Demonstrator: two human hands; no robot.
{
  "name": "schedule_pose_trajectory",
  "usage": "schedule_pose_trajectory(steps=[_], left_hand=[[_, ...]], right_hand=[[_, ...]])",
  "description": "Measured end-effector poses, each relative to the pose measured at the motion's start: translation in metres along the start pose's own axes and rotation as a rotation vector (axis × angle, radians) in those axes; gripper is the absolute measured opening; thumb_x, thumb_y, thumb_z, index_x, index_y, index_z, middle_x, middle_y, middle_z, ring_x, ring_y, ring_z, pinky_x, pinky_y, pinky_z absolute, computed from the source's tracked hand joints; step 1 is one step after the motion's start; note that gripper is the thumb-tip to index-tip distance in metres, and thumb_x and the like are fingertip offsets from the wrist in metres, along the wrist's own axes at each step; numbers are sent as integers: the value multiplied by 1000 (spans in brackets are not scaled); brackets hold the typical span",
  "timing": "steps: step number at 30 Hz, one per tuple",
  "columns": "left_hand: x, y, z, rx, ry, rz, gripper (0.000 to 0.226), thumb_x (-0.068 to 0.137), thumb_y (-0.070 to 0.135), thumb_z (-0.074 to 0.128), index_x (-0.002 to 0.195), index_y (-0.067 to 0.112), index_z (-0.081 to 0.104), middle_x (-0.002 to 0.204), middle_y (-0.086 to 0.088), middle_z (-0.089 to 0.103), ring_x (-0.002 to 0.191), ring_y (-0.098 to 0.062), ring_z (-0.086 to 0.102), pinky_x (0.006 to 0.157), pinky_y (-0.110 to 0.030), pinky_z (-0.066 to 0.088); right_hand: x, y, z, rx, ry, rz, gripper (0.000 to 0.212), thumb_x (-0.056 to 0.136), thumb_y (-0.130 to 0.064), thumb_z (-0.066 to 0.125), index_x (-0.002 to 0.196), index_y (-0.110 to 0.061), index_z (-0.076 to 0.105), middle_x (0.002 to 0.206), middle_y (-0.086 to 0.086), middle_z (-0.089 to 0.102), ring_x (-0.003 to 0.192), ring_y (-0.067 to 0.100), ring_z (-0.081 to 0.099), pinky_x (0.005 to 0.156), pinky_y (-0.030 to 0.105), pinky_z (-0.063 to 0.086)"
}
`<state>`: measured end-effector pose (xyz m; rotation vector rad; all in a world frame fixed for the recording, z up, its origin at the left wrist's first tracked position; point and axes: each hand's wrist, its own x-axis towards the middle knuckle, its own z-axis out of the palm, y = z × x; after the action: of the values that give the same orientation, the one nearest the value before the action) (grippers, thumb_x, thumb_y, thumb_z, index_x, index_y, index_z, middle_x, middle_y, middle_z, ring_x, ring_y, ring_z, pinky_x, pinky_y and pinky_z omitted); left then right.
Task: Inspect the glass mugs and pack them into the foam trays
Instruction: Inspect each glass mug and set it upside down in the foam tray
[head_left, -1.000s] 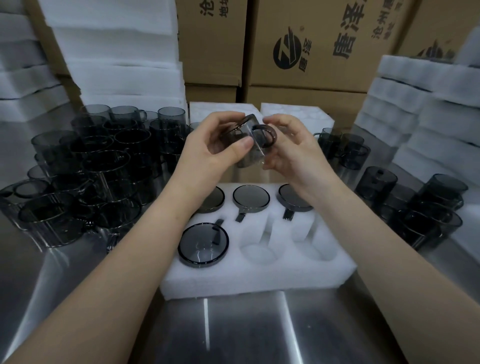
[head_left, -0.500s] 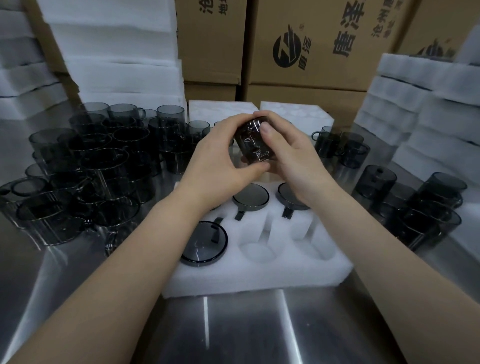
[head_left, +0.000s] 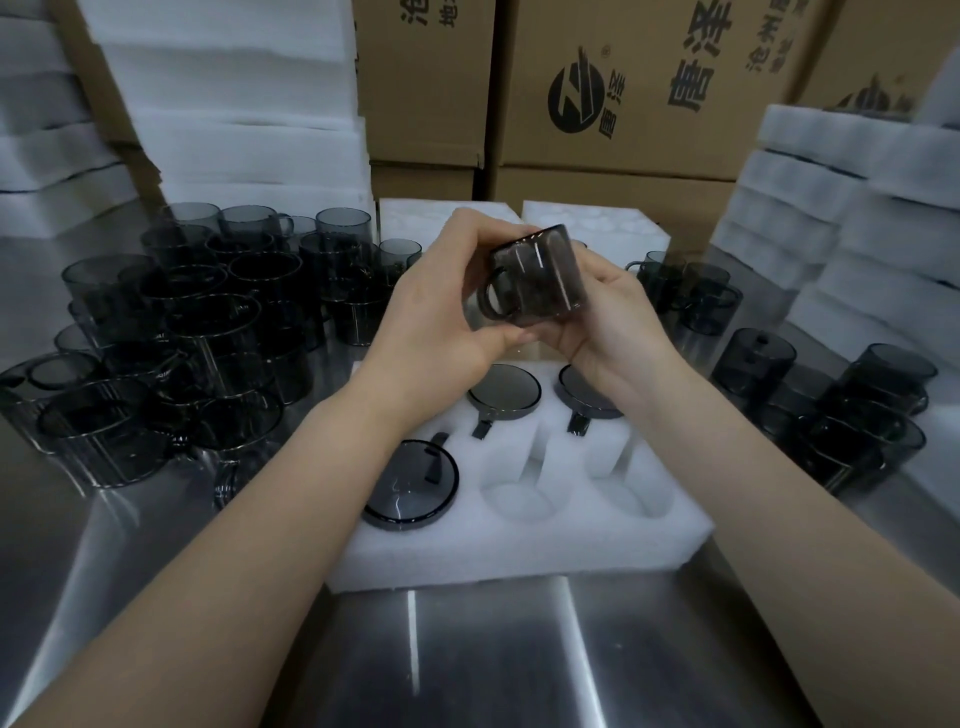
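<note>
**Tabletop.** Stainless steel tabletop (head_left: 467, 649), nearest the viewer, with both forearms reaching in over it.

**Foam tray.** White foam tray (head_left: 519, 551) lies on the tabletop directly below the hands.
- Front row: the left cavity holds an inverted mug (head_left: 410, 486), base up, with its handle in the slot pointing away from the viewer. The middle cavity (head_left: 514, 499) and right cavity (head_left: 631, 499) show bare foam.
- Back row: the middle mug (head_left: 504, 397) and right mug (head_left: 587, 400) are seated base up, handles toward the viewer. The left cavity is hidden by the left wrist.

**Item under inspection.** Smoked glass mug (head_left: 540, 275), held in the air above the tray's back row.
- Its long axis stands near upright, leaning slightly.
- The handle (head_left: 493, 296) points left, toward the left palm.
- Motion blur prevents confirming which end is the mouth.

**Grips.**
- Left grip (head_left: 441, 306) grasps the mug, fingers curled over its upper end and thumb beneath.
- Right grip (head_left: 618, 312) grasps the opposite side, fingers wrapped behind the body.

**Surroundings.**
- Loose mugs are crowded on the left (head_left: 208, 338), with a smaller group on the right (head_left: 831, 405).
- Two spare trays (head_left: 597, 228) lie behind the hands.
- Foam stacks (head_left: 234, 104) stand at both sides.
- Printed cardboard cartons (head_left: 649, 78) stand at the back.
</note>
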<state>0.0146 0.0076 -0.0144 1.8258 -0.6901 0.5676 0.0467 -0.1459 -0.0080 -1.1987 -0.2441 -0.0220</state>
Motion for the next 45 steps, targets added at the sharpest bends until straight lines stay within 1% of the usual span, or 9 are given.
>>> schedule_pose_trajectory(steps=[4, 8, 12, 17, 24, 29, 33, 40, 45], left_hand=[[1, -4, 1, -61, 51, -41, 62, 68, -3, 76, 109, 30, 44, 105, 25, 58, 106, -4, 61, 93, -29, 51], [2, -6, 1, 48, 45, -44, 70, 72, 3, 77, 126, 31, 43, 117, 14, 56, 110, -2, 55, 88, -13, 46], [2, -7, 1, 114, 9, -67, 72, 74, 12, 80, 135, 26, 46, 129, 4, 50, 119, -5, 45, 91, -5, 38], [2, -3, 0, 138, 44, -59, 67, 75, 23, 82, 136, 16, 54, 123, 4, 59, 115, -6, 52, 101, -16, 37], [1, 1, 0, 238, 64, 20, 63, 69, 17, 78, 129, 22, 61, 112, 7, 64, 109, -9, 56, 98, -19, 41], [1, 2, -1, 166, 98, -21, 63, 67, 21, 84, 125, 31, 62, 108, 22, 62, 103, 7, 57, 95, -11, 41], [1, 3, -1, 114, 115, -58, 64, 64, 22, 84, 123, 34, 62, 112, 19, 66, 107, 1, 60, 100, -27, 47], [0, 3, -1, 46, 100, -31, 64, 63, 13, 85, 123, 21, 62, 114, 11, 65, 112, -7, 60, 102, -34, 47], [-1, 1, -2, 7, 71, -13, 63, 66, 8, 84, 124, 13, 61, 118, 0, 64, 116, -13, 59, 103, -40, 46]], right_hand=[[2, 0, 1, 176, -200, 207, 58, 99, -43, 41, 139, -1, 46, 126, 25, 58, 105, 35, 61, 71, 41, 58], [0, 0, -2, 105, -424, 254, 65, 98, -55, 34, 146, -12, 38, 127, 22, 60, 107, 36, 65, 80, 49, 56], [0, 2, 0, 89, -367, 212, 57, 100, -49, 35, 137, -7, 48, 123, 20, 63, 106, 34, 66, 77, 46, 57], [1, 4, -1, 31, -244, 151, 46, 103, -41, 35, 130, -8, 53, 117, 15, 66, 99, 29, 68, 71, 46, 57], [-6, 7, 6, -446, -151, -198, 44, 89, -25, 67, 129, -18, 52, 102, -1, 62, 79, 12, 68, 51, 33, 54], [-7, 6, 8, -377, -158, -164, 42, 96, -40, 48, 129, -15, 53, 114, 13, 60, 75, 19, 68, 52, 34, 54], [-4, 7, 5, -286, -178, -127, 38, 97, -43, 43, 127, -24, 56, 120, 10, 64, 85, 25, 71, 58, 38, 55], [3, 6, -2, 43, -224, -22, 39, 103, -40, 35, 129, -24, 59, 120, 8, 66, 112, 26, 65, 79, 41, 55], [4, 5, -4, 96, -209, 103, 41, 104, -41, 35, 127, -20, 61, 119, 9, 69, 107, 26, 68, 73, 38, 57]])
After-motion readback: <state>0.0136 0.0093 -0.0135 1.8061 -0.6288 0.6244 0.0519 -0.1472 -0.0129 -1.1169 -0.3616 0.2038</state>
